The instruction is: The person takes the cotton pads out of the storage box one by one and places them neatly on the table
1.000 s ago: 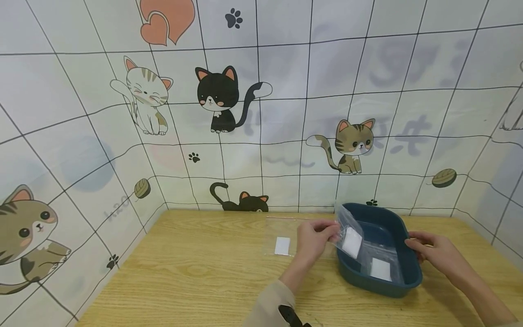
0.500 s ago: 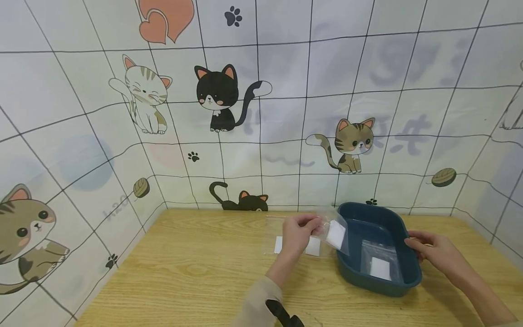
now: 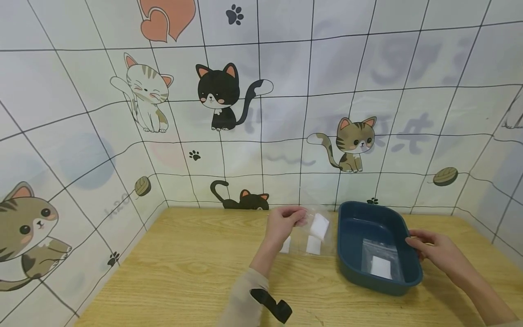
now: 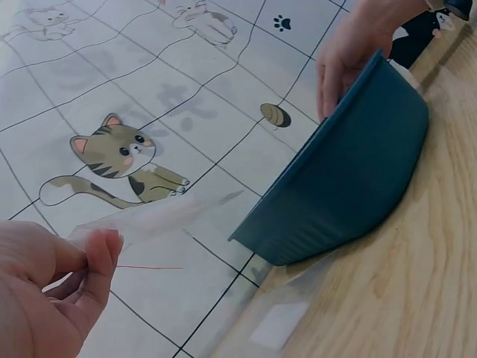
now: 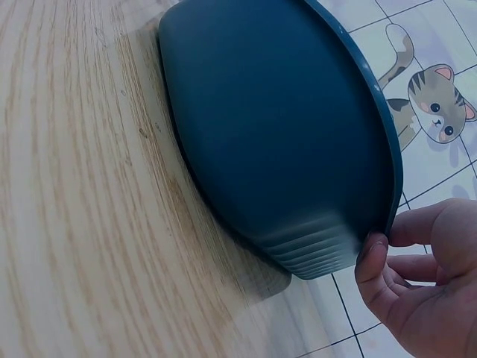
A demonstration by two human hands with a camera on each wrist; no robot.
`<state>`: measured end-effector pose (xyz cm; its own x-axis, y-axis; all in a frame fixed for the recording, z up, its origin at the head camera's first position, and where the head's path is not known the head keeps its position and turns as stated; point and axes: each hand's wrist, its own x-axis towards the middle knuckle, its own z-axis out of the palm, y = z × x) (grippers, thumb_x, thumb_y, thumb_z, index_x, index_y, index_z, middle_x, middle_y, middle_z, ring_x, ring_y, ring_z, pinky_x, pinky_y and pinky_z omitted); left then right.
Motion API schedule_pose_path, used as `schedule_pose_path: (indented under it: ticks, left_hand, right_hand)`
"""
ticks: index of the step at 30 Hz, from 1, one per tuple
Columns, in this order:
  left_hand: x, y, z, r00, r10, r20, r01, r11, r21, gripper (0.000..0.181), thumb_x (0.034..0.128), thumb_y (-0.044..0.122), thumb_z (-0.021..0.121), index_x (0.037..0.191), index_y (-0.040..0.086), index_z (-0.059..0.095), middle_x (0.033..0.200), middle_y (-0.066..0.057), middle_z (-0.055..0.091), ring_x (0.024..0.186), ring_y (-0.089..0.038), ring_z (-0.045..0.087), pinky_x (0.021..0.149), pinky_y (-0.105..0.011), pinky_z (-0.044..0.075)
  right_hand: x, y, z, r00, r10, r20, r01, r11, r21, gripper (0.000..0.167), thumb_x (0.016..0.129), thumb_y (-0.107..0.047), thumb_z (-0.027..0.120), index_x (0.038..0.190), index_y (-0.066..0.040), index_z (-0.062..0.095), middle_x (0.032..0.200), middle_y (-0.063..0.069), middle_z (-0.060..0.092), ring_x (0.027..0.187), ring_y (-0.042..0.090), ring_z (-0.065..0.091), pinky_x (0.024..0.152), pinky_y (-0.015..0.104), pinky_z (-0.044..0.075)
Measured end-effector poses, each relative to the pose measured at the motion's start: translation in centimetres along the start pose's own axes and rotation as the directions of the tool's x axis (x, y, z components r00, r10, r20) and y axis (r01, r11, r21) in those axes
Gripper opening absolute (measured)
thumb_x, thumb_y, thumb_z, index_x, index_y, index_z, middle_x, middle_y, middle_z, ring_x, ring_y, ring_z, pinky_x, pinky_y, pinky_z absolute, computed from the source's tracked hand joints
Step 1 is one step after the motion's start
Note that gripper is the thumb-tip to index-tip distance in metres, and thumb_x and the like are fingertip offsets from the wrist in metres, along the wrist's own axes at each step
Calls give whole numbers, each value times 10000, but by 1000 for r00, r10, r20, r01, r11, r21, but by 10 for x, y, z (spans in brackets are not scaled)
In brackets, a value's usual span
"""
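My left hand [image 3: 282, 225] pinches the edge of a clear zip bag [image 3: 320, 225] that has a white square inside. This bag hangs above the table, left of a dark blue plastic bin [image 3: 347, 268]. Under it, two more clear bags with white squares lie on the wood; one white square [image 3: 313, 245] shows plainly, the other [image 3: 286, 245] is partly behind my wrist. My right hand [image 3: 433, 250] grips the bin's right rim between thumb and fingers, as the right wrist view also shows. Inside the bin lies another clear zip bag [image 3: 381, 265] with a white square.
The wooden table [image 3: 184, 272] ends at a wall sheet [image 3: 282, 136] printed with grid lines and cartoon cats. The bin stands near the table's back edge. A black strap [image 3: 269, 304] circles my left sleeve.
My left hand has moved left with its zip bag, from over the bin's left rim to above the bags on the table. My right hand and the bin have stayed in place.
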<state>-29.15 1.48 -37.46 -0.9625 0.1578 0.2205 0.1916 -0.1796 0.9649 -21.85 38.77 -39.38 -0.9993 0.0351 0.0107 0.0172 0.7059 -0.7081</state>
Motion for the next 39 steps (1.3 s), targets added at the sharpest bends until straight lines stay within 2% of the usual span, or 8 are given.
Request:
schedule_pose_path:
  ticks: [7, 15, 20, 33, 39]
  left_hand:
    - [3, 4, -15, 1000, -1, 16, 1, 1000, -5, 175, 930, -6, 703, 1042, -139, 718, 916, -169, 737, 691, -68, 681, 725, -230, 584]
    - [7, 8, -33, 998, -52, 18, 53, 998, -42, 198, 938, -17, 688, 1087, -146, 698, 976, -176, 732, 721, -69, 693, 752, -218, 577]
    - [7, 9, -44, 997, -70, 14, 71, 996, -57, 212, 942, -36, 673, 1112, -161, 683, 954, -158, 733, 728, -74, 697, 753, -219, 578]
    - [10, 5, -78, 995, -101, -18, 101, 995, -10, 232, 932, -37, 685, 1123, -168, 673, 908, -90, 727, 760, -70, 692, 744, -210, 570]
    - [11, 3, -93, 992, -126, -25, 126, 992, 9, 233, 944, -35, 669, 1140, -161, 671, 957, -120, 723, 808, -93, 697, 785, -235, 576]
  right_hand:
    - [1, 0, 0, 1000, 3, -2, -3, 1000, 6, 639, 1077, -334, 495, 1405, 204, 388, 877, 51, 615, 726, 135, 554, 674, 272, 478]
    - [1, -1, 0, 1000, -6, -10, 6, 1000, -3, 631, 1074, -327, 502, 1396, 206, 396, 896, 57, 626, 729, 131, 561, 679, 259, 483]
    - [1, 0, 0, 1000, -4, -6, 4, 1000, -10, 634, 1077, -333, 495, 1400, 203, 391, 878, 51, 615, 731, 135, 554, 681, 265, 471]
    - [-1, 0, 0, 1000, -21, -12, 21, 1000, 0, 621, 1075, -317, 502, 1392, 207, 403, 893, 52, 614, 728, 127, 554, 677, 267, 477]
    - [-1, 0, -1, 1000, -28, -13, 28, 1000, 7, 615, 1076, -307, 504, 1389, 212, 402, 895, 53, 620, 725, 121, 556, 676, 267, 481]
